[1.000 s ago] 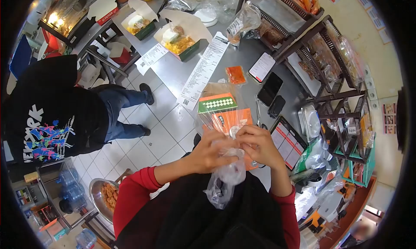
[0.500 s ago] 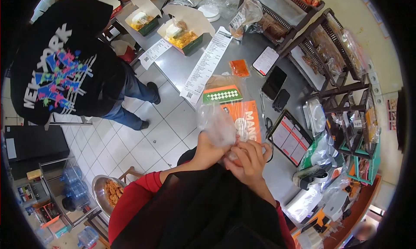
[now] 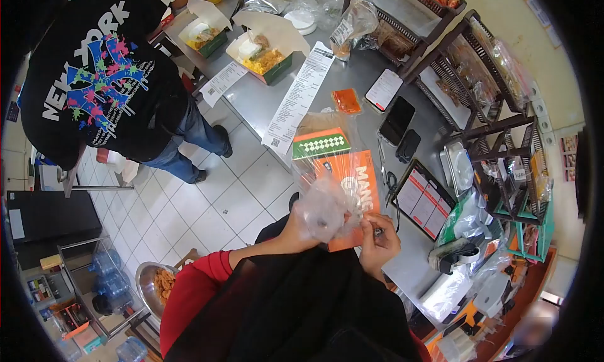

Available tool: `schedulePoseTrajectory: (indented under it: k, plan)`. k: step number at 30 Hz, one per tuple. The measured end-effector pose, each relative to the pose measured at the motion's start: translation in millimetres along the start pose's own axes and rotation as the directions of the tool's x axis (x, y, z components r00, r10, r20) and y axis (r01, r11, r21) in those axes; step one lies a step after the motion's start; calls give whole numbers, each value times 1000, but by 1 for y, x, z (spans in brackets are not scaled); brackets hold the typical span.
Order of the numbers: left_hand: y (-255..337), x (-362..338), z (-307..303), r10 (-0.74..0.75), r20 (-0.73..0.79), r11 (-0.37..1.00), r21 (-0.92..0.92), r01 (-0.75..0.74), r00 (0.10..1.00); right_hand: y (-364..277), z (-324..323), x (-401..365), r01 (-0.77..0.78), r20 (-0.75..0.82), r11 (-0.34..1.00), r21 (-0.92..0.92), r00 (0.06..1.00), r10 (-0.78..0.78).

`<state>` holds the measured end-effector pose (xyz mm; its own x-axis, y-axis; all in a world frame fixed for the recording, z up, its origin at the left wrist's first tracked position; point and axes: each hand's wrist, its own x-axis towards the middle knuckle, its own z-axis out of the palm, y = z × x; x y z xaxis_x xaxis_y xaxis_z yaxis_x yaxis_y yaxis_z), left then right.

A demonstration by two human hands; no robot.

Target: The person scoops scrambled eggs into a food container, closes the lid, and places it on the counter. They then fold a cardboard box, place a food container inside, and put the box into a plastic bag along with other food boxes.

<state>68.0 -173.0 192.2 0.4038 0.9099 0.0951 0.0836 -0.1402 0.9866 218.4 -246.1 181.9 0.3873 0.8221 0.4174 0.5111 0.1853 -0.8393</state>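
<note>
The clear plastic bag bulges just above the left hand, whose grip is clenched on its underside, over the orange box on the counter. The right hand (close beside it) pinches the bag's right edge.

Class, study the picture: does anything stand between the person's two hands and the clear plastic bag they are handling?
Nothing visible does. The left hand grips the clear plastic bag directly and the right hand pinches its edge. The orange box lies behind the bag on the counter, not between.
</note>
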Motion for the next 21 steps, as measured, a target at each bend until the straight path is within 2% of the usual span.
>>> schedulePoseTrajectory:
  k: [1,2,4,5,6,7,10,13,16,18,19,20,21]
  plan:
    - [-7,-2,1,-10,59,993,121,3,998,1,2,-1,-147,-15,989,22,989,147]
    - [-19,-3,3,-28,118,971,239,-1,993,-2,3,2,-114,38,993,-28,993,115]
    - [-26,-2,0,-43,187,983,182,9,981,-11,-1,10,-45,153,991,-127,986,65]
    - [-29,-1,-1,-51,221,988,153,17,974,-12,-2,12,-141,134,985,-103,979,154]
    - [-51,-6,1,-110,211,978,-153,144,971,-13,-3,10,-232,116,970,-76,964,239]
    - [-58,-8,2,-168,219,860,-444,251,961,-14,-4,9,-319,99,947,-47,942,322]
    - [-58,-14,13,-237,106,785,-565,255,966,-9,-5,13,-63,195,989,-133,977,88]
    - [-46,-11,10,-122,91,856,-494,152,988,-14,-7,18,-92,217,986,-141,969,121]
    - [-59,-16,12,-204,112,837,-495,233,973,-20,-3,25,-32,248,991,-131,967,64]
    - [-68,-23,11,-247,87,907,-330,261,965,-19,-4,26,-73,282,986,-148,953,112]
    - [-47,-13,5,-75,173,994,85,61,982,-18,-6,27,-97,291,982,-163,946,142]
    - [-25,-3,0,99,253,869,449,-207,963,-20,-8,29,-170,335,968,-184,915,225]
    - [-25,-1,0,152,280,809,516,-282,948,-18,-8,30,-193,315,975,-112,923,220]
